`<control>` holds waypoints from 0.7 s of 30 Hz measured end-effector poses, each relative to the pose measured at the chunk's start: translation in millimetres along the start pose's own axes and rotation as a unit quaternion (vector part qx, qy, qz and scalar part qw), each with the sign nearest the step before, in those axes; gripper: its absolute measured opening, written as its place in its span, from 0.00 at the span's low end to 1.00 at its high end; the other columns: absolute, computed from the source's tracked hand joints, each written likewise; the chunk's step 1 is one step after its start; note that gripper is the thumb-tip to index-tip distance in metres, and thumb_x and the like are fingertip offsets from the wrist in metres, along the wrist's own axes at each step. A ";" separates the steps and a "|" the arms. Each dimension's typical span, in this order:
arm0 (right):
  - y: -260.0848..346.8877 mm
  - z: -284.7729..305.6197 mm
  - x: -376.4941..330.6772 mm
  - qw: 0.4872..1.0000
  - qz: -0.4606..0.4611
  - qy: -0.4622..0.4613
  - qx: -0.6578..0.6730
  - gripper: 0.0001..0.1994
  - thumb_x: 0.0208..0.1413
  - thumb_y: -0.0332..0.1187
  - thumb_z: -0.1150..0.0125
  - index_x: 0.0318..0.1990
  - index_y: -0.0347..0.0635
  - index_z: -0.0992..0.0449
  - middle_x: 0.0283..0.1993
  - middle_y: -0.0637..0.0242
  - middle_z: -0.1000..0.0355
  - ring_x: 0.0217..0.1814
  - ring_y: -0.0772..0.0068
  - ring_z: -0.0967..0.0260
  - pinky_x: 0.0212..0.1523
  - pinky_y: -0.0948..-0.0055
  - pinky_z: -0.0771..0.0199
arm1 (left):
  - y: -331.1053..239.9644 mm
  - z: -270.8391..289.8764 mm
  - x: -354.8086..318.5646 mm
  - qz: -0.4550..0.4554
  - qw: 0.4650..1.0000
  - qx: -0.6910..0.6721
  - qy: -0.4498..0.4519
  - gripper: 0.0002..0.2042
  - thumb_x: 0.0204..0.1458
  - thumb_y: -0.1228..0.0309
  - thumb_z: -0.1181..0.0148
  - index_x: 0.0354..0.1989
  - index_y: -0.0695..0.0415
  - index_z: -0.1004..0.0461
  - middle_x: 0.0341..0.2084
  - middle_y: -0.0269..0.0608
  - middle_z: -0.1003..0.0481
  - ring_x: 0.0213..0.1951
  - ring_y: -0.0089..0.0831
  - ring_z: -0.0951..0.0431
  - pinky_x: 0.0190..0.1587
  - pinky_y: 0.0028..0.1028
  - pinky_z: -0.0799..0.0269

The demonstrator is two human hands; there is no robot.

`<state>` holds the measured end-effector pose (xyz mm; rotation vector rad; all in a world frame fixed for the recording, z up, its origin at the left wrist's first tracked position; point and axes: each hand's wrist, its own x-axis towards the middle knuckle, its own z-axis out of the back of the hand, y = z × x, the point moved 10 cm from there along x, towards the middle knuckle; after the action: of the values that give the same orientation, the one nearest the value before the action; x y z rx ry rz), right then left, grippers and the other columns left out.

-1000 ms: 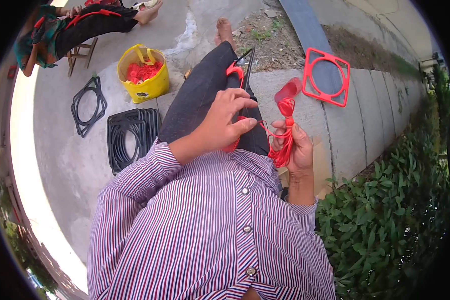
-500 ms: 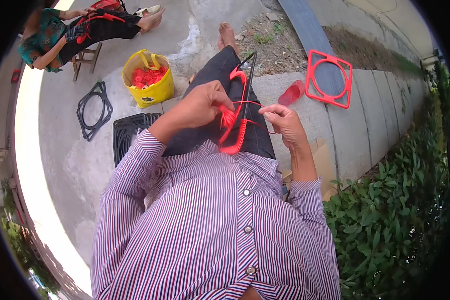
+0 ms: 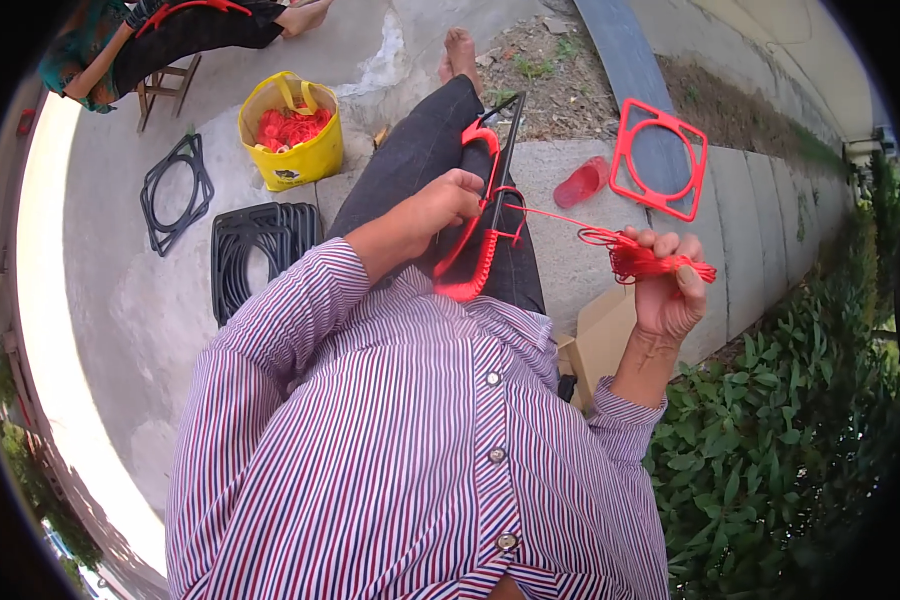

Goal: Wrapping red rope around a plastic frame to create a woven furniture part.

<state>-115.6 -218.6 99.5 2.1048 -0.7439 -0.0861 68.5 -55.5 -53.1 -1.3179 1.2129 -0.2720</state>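
Note:
On my lap stands a black frame (image 3: 487, 262), seen nearly edge-on, with part of its inner ring wrapped tightly in red cord. My left hand (image 3: 438, 210) is closed at the near side of the frame, its fingertips partly hidden against the ring. Out to the right, my right hand (image 3: 670, 292) is closed around a looped bundle of red cord (image 3: 642, 262). One strand of that cord runs taut from the bundle back to the frame, where a loose loop hangs around the outer bar.
Left of my legs are a yellow bag (image 3: 295, 165) of red cord, a stack of black frames (image 3: 232, 262) and a single black frame (image 3: 150, 208). At right lie a red slipper (image 3: 582, 183), a red frame (image 3: 620, 165), cardboard (image 3: 607, 325) and bushes (image 3: 770, 440). Another person (image 3: 85, 72) sits far left.
The cord bundle has passed from my left hand to my right, which has moved out to the right and drawn the strand taut. My left hand has shifted slightly toward the frame.

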 end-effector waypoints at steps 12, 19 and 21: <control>-108.0 7.6 -12.5 0.942 -0.176 -0.086 -0.273 0.04 0.60 0.28 0.48 0.40 0.40 0.35 0.42 0.60 0.30 0.26 0.80 0.34 0.26 0.80 0.34 | 29.0 -42.4 -2.7 0.033 0.983 -0.153 0.097 0.19 0.41 0.79 0.52 0.46 0.62 0.35 0.26 0.32 0.34 0.26 0.21 0.35 0.33 0.19 0.41; -92.3 -43.0 -5.0 0.944 -0.226 -0.053 -0.232 0.07 0.57 0.25 0.45 0.40 0.41 0.35 0.22 0.75 0.40 0.18 0.87 0.44 0.18 0.85 0.43 | 28.4 -45.8 -0.6 0.063 0.973 -0.193 0.106 0.17 0.40 0.79 0.51 0.42 0.58 0.34 0.25 0.30 0.35 0.25 0.21 0.38 0.32 0.20 0.43; -105.2 -61.2 -20.2 0.935 -0.293 -0.007 -0.197 0.07 0.56 0.23 0.46 0.40 0.41 0.35 0.23 0.76 0.39 0.18 0.87 0.45 0.18 0.85 0.44 | 30.7 -48.7 1.3 0.071 0.974 -0.182 0.111 0.16 0.40 0.79 0.52 0.41 0.58 0.34 0.24 0.30 0.35 0.25 0.21 0.38 0.32 0.20 0.43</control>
<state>-62.3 -117.7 52.6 1.8654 -0.0665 -0.5321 16.8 -75.1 -69.0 -1.5353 1.5945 -0.0970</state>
